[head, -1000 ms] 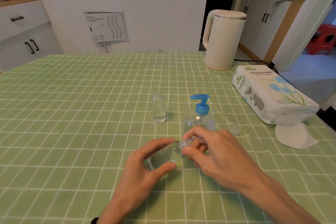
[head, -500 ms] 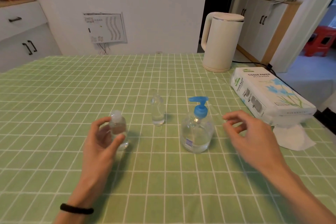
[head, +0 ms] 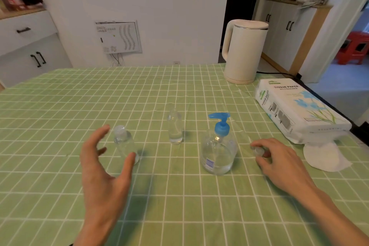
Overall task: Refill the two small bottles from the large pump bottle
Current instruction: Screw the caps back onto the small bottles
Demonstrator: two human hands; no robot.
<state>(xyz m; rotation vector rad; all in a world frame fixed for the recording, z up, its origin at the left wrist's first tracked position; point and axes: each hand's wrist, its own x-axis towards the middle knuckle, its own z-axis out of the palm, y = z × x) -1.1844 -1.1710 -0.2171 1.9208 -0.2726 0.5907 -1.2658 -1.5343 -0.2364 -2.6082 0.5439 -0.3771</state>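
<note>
Head view, one moment. Landmark: the large pump bottle point(head: 218, 152), clear with a blue pump head, upright on the green-checked worktop point(head: 60, 106), liquid low in its base. Left of it and slightly farther from the viewer stands the open small bottle point(head: 175, 128), upright, no cap, a little clear liquid at the bottom. Farther left of the pump bottle stands the capped small bottle point(head: 124, 144), leaning a touch in this wide-angle view. Left hand point(head: 103, 170) is spread wide beside that capped bottle, fingers straight and apart, palm turned toward it, gripping nothing; the thumb tip lies at the bottle's base, contact there cannot be told. Right hand point(head: 279, 162) rests low on the worktop just right of the pump bottle, fingers curled, forefinger and thumb pinching a small clear cap point(head: 258, 151); whether the cap is lifted off the cloth cannot be told. Right of the pump bottle and beyond the right hand lies a tissue pack point(head: 295, 110), a loose tissue sheet point(head: 323, 156) sticking out from under its near end. Behind the pump bottle, at the far edge, a cream kettle point(head: 245, 52).
</note>
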